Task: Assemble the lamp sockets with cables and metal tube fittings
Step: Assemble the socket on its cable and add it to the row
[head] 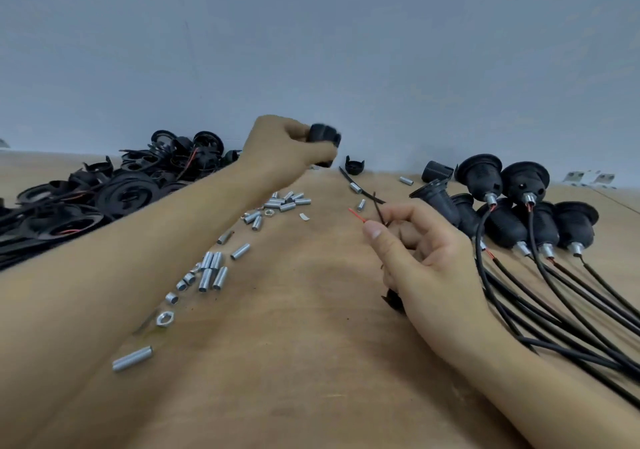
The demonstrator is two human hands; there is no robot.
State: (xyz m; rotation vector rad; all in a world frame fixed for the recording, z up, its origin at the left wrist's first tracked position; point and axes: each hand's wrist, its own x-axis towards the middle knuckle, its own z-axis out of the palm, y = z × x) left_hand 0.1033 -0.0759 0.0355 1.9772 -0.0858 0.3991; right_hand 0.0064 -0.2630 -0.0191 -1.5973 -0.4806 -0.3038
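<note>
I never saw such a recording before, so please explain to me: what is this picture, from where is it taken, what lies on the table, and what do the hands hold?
There is no machine here: a person works with two bare hands, filmed by a wide-angle camera worn on the head, looking forward and down. On the brown wooden table lie short silver threaded metal tubes in the middle, a pile of loose black plastic socket parts at the left, and finished black lamp sockets with black cables at the right. The left hand has its grip on a blurred black plastic socket piece, raised above the table. The right hand pinches thin red and black wire ends.
</note>
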